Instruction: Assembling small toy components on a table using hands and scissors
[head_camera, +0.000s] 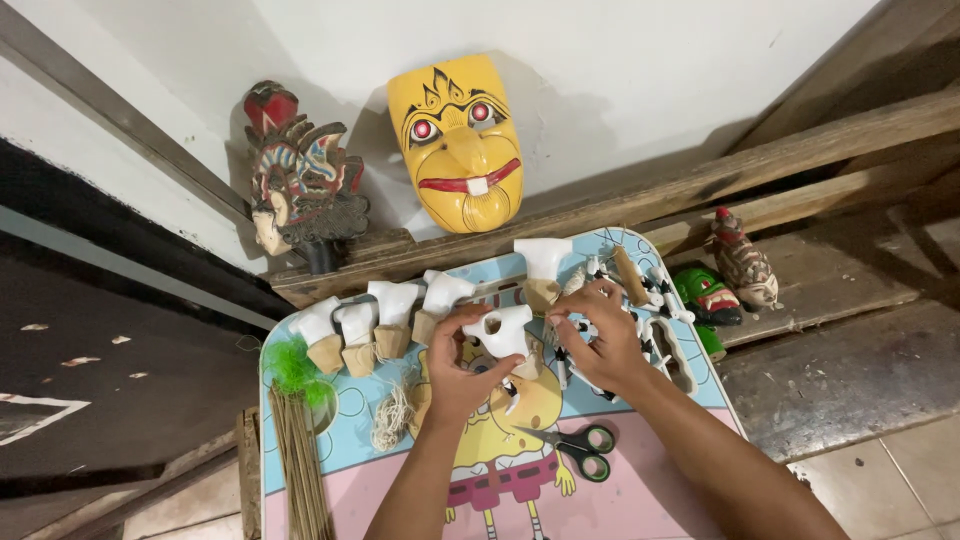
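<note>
Near the middle of the frame, just above the printed cartoon figure on the worktop (640, 500), the two hands hold together a small white carved piece (500, 333) with a round hole in it. It looks like a painted wooden part, so I judge it light and stiff, with a smooth coat that may be a little slippery, and with thin protruding ends that could chip if they are squeezed or dropped. The left hand (455, 365) closes around its left and lower side, the thumb lying near the hole, while the right hand (600, 340) pinches its right end with the fingertips, the other fingers curled. The best place to take hold seems to be the thick body around the hole, not the thin tips. Whether something small is between the right fingers I cannot tell. Above the hands, in the upper part of the worktop, stands a row of similar white-topped wooden pieces (385, 315) with bare wood bases, and to the right lies a white plastic frame with small parts (670, 350). Below the hands lie scissors with green and black handles (575, 447). At the lower left there are thin bamboo sticks (300, 470), a green fluffy tuft (292, 365) and a bundle of pale string (393, 418). Against the wall in the upper centre leans a yellow mask (460, 145), with a carved painted figure head (300, 180) on its left.
</note>
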